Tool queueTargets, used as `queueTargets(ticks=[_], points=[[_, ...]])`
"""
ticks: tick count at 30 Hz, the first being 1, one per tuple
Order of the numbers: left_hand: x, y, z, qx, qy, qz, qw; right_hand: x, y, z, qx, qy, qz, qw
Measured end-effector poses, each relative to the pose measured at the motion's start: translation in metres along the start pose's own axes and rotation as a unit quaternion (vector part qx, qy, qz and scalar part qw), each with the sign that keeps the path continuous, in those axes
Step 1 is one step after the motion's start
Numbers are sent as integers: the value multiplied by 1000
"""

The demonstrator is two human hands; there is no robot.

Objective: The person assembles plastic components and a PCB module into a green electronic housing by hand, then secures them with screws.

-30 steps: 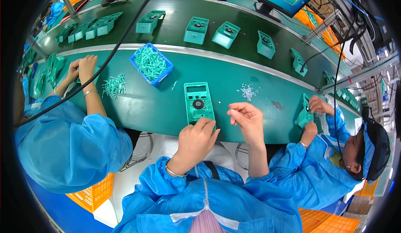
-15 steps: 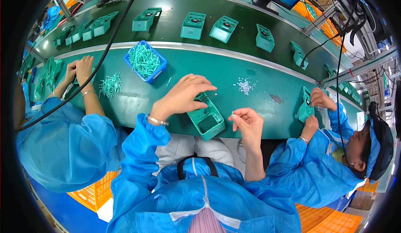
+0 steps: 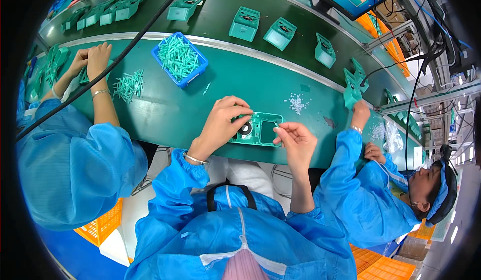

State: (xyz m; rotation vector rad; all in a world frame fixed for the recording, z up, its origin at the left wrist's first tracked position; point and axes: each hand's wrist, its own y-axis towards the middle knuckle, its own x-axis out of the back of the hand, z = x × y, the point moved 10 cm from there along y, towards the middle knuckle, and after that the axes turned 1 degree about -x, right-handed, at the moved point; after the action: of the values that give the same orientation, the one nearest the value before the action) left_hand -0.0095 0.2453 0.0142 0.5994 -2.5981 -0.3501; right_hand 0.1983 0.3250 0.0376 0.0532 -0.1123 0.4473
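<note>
A green plastic housing [image 3: 257, 128] lies on the bench before me, with a round black part at its left and a rectangular opening at its right. My left hand [image 3: 224, 123] grips its left end, thumb and fingers curled over the edge. Beside the opening, my right hand [image 3: 297, 140] is closed in a pinch at the housing's right end. A small pale piece [image 3: 276, 124] shows at those fingertips, its shape too small to make out. Loose small white pieces [image 3: 297, 103] are heaped on the bench beyond my right hand.
A blue bin [image 3: 203, 64] of green plastic sticks stands at the back left, near a loose stick pile [image 3: 129, 85]. More green housings [image 3: 245, 24] line the dark strip behind the metal rail. Co-workers sit on both sides; a black cable [image 3: 128, 59] crosses the left.
The housing has turned from pointing toward me to lying crosswise. My right hand's pinch has come up to its opening. The right-hand co-worker has moved a housing toward the rail.
</note>
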Motion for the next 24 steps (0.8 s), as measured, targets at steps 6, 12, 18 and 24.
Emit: queueTargets(ticks=[6,12,18,24], points=[[9,-9,-27,-121,-17,7,993,-33,6,40,157,-214,20,964],[3,-9,-9,-66,-1,-7,998,-58,7,40,259,-337,62,903],[2,-7,-5,-34,0,-2,999,-77,-5,52,345,-460,45,817],[3,-8,0,18,-27,-3,999,-84,-8,56,363,-511,21,778]])
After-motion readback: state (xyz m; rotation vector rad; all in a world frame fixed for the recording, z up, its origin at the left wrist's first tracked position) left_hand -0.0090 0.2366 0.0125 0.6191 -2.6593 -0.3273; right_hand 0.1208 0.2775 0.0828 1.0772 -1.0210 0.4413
